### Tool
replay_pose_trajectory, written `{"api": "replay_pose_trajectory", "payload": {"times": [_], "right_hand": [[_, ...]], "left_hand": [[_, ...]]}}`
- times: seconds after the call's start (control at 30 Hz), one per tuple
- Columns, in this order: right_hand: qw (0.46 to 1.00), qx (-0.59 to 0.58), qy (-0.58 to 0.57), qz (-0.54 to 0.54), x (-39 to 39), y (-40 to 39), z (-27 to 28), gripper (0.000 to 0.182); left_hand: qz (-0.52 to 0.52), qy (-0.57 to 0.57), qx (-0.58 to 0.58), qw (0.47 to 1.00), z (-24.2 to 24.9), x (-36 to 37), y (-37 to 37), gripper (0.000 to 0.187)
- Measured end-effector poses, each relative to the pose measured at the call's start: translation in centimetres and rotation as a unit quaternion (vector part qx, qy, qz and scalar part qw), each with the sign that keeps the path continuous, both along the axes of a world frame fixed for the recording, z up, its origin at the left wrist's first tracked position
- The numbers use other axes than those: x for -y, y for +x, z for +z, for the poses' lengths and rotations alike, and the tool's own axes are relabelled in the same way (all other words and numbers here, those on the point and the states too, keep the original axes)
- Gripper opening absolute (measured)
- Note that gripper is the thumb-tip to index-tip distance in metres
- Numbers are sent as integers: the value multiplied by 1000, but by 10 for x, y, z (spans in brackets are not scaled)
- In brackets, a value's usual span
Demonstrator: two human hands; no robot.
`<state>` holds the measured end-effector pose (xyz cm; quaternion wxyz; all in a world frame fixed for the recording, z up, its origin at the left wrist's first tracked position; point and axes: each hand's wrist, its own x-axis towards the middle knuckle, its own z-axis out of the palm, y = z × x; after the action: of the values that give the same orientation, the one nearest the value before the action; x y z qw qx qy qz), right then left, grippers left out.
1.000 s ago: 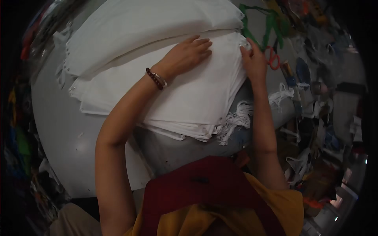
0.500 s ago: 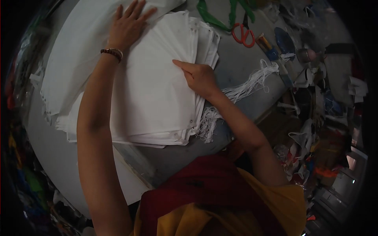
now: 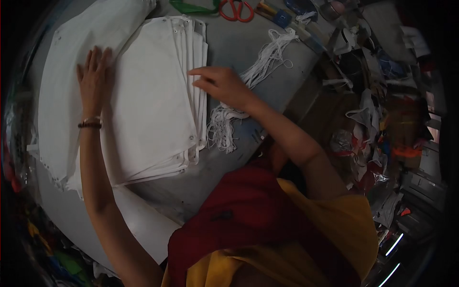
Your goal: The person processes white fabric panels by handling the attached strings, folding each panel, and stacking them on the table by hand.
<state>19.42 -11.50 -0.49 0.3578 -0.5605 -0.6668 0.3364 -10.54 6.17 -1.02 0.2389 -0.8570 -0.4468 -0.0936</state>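
Note:
A stack of white fabric sheets (image 3: 148,91) with small eyelets at the corners lies on the table, its right edges fanned out. Another white sheet (image 3: 62,91) is folded over to the left side. My left hand (image 3: 94,79) rests flat where the folded-over sheet meets the stack, fingers spread. At the stack's right edge is my right hand (image 3: 220,85), its index finger stretched toward the layered edges and the thumb a little apart below it. Beside and partly behind my right wrist lies a bundle of white strings (image 3: 270,55).
Orange-handled scissors (image 3: 236,10) and a green strip (image 3: 193,6) lie at the table's far side. A blue and yellow item (image 3: 282,18) is right of the scissors. Clutter with plastic bags (image 3: 366,112) fills the area beyond the table's right edge.
The whole view has shifted, with the stack now further left. My left hand has slid down the sheets; my right hand has drawn back from the top sheet to the right edge.

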Motion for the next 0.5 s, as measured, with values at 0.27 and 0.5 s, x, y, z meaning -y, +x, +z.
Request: {"api": "replay_pose_trajectory", "payload": {"times": [0.27, 0.5], "right_hand": [[952, 125, 89, -263, 51, 128, -8, 10], [970, 120, 24, -211, 51, 113, 5, 8]], "left_hand": [[-50, -53, 184, 980, 12, 95, -29, 30], [-110, -151, 383, 904, 49, 125, 4, 25]]}}
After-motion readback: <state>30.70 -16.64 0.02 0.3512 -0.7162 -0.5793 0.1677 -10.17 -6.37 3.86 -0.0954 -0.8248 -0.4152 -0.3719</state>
